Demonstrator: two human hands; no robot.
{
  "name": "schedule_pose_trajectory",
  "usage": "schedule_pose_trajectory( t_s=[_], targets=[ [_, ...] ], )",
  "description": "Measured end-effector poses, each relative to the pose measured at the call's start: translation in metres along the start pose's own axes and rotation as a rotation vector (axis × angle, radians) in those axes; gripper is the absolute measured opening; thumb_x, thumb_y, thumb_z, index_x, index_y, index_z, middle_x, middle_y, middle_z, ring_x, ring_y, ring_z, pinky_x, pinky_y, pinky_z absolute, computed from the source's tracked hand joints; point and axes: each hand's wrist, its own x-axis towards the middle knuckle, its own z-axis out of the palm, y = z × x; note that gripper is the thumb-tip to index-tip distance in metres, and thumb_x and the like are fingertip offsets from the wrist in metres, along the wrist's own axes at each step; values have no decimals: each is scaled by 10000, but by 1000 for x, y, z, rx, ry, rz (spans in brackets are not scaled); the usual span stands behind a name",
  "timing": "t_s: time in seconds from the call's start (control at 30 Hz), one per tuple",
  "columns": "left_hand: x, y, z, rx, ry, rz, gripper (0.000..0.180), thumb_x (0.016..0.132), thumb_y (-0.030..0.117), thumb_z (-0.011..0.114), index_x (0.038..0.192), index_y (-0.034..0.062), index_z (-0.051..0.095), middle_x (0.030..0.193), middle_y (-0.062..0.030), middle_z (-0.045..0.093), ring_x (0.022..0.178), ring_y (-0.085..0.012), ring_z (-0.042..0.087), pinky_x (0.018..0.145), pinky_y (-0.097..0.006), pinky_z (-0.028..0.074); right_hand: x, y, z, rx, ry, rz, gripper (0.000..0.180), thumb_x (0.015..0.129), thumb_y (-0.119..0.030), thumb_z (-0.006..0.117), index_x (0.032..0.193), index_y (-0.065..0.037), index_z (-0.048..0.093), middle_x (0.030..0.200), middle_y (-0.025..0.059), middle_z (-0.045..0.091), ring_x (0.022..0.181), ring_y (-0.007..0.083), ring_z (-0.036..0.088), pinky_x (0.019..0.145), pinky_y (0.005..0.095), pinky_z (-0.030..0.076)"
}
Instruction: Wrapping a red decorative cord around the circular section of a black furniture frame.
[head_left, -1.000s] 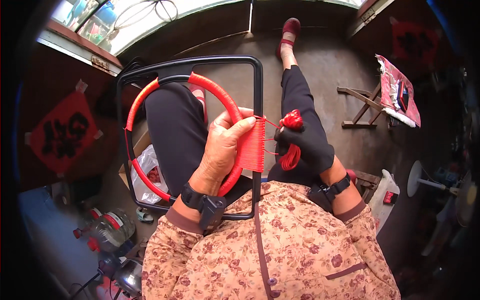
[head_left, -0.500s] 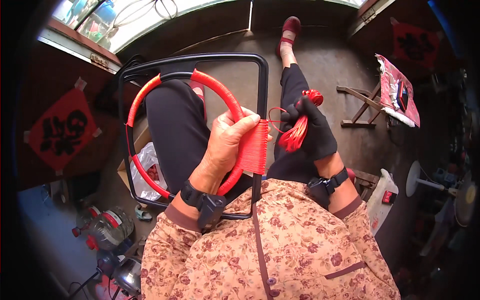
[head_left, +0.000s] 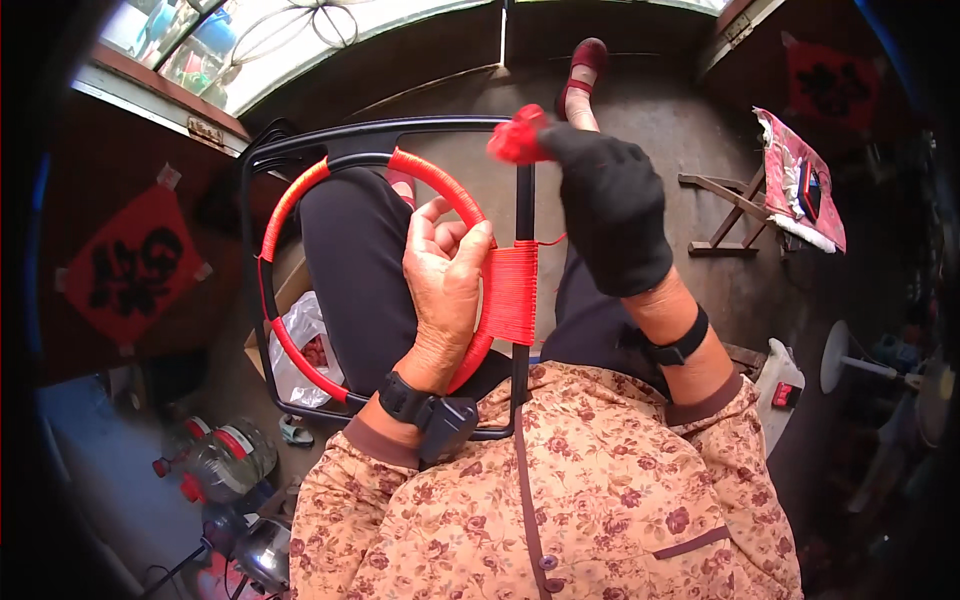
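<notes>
A black tubular frame (head_left: pixel 525 205) lies across my lap, with a ring inside it wrapped partly in red cord (head_left: pixel 437 178). A dense flat band of red cord (head_left: pixel 512 300) joins the ring's right side to the frame's right bar. My left hand (head_left: pixel 440 285) is closed at the ring's right side beside this band, its thumb resting on the red wrapping. Higher and to the right, my right hand (head_left: pixel 612 215) in a black glove grips a blurred bundle of red cord (head_left: pixel 520 136) over the frame's top right corner. A short strand shows right of the band.
At right stands a folding stool (head_left: pixel 745 210) with a pink cover and a phone on top. Left of my leg, a clear plastic bag (head_left: pixel 300 345) of red items sits in a cardboard box. Large plastic bottles (head_left: pixel 230 455) lie lower left; a white fan (head_left: pixel 835 357) stands right.
My right hand has swung up and left with the cord bundle, from right of the frame to above its corner. My left hand has eased back, its thumb leaving the cord band.
</notes>
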Motion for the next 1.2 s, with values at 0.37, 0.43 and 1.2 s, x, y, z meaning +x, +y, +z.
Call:
schedule_pose_trajectory(
  t_s=[0.37, 0.43, 1.2],
  targets=[
    [-1, -6, -16, -233, -214, -158, 287, 909, 46, 582, 1187, -15, 552, 1046, -91, 656, 909, -157, 650, 820, -286, 534, 44, -51, -64, 1136, 88, 253, 554, 832, -213, 713, 1273, 49, 505, 1255, 172, 570, 1193, 288, 550, 1018, 382, 436],
    [-1, -3, -6, -196, -208, -227, 285, 910, 59, 586, 1185, -16, 562, 1043, -95, 659, 896, -149, 648, 796, -283, 540, 52, -63, -102, 1182, 247, 137, 540, 837, -221, 707, 1260, 50, 510, 1239, 171, 574, 1179, 286, 553, 1010, 380, 438],
    [17, 1, -6, -45, -141, -30, 296, 863, 48, 586, 1151, -20, 590, 998, -49, 641, 878, -128, 618, 828, -281, 506, 79, 74, 102, 314, -407, 184, 437, 894, -315, 635, 1108, 59, 568, 1056, 160, 624, 1029, 259, 596, 920, 354, 463]
  ],
)
